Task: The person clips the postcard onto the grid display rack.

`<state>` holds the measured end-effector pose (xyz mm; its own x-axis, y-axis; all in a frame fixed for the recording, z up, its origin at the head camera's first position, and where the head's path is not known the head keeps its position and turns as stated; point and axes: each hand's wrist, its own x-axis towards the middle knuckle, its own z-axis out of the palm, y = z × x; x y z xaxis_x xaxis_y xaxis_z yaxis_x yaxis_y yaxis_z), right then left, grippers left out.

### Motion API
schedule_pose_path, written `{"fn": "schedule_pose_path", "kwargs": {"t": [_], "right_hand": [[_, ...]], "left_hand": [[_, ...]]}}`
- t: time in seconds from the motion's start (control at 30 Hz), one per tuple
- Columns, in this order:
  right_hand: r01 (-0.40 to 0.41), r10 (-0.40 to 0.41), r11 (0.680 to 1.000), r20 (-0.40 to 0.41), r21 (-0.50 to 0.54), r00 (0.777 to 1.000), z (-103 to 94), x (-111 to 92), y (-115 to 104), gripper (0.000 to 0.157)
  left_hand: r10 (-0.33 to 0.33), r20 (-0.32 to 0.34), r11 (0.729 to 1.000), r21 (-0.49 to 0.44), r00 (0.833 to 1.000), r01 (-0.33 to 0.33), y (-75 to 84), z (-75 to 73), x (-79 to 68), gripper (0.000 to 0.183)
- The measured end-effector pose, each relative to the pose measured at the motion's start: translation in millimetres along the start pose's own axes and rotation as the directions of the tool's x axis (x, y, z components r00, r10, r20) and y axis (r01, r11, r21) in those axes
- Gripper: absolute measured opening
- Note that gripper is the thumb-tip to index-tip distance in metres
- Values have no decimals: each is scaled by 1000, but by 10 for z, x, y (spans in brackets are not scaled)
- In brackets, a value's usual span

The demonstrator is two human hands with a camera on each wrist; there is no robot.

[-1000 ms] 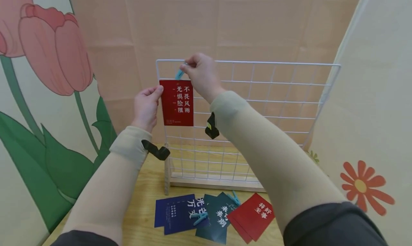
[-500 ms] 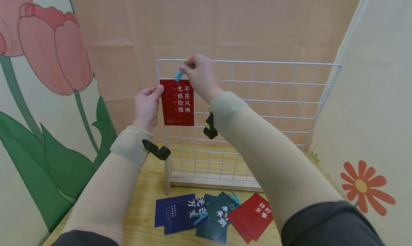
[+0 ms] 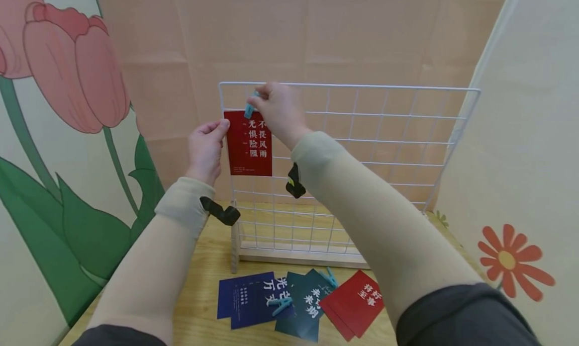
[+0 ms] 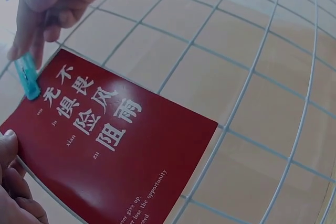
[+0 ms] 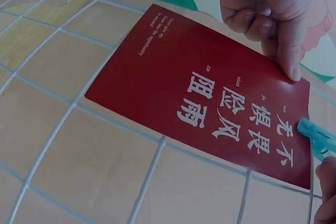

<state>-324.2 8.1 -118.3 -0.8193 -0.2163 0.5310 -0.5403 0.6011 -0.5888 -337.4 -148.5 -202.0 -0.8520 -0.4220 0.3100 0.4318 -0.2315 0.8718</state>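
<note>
Blue, green and red paper cards [image 3: 296,322] are laid nearest; a rectangular red card [image 3: 249,157] is pinched at its left edge by the left hand [image 3: 206,151]; a turquoise clothespin [image 3: 249,111] over that card's top edge is pinched by the right hand [image 3: 282,110]; a white wire grid [image 3: 383,115] is seen behind.

This looks like a small dressed-up corner: a wood-grain desk [image 3: 203,265] carries a wire rack [image 3: 353,140], a creased peach backdrop [image 3: 362,34] closes the rear, and pale side walls [image 3: 529,135] bear a big pink tulip [image 3: 74,74] and a red flower [image 3: 506,260]. The kind of building cannot be told.
</note>
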Motion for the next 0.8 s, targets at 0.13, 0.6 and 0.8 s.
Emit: {"fn": "schedule_pose_path", "kwargs": {"t": [0.13, 0.6, 0.8], "right_hand": [[-11, 11, 1000, 10, -7, 1000, 3, -16, -23, 45], [-4, 2, 997, 20, 80, 1000, 8, -86, 71, 49], [97, -94, 993, -48, 62, 994, 31, -146, 121, 40]], "left_hand": [[14, -1, 1000, 6, 1000, -14, 7, -6, -13, 15], [29, 21, 996, -85, 999, -27, 9, -4, -27, 6], [40, 12, 999, -38, 999, -40, -53, -38, -50, 17]]}}
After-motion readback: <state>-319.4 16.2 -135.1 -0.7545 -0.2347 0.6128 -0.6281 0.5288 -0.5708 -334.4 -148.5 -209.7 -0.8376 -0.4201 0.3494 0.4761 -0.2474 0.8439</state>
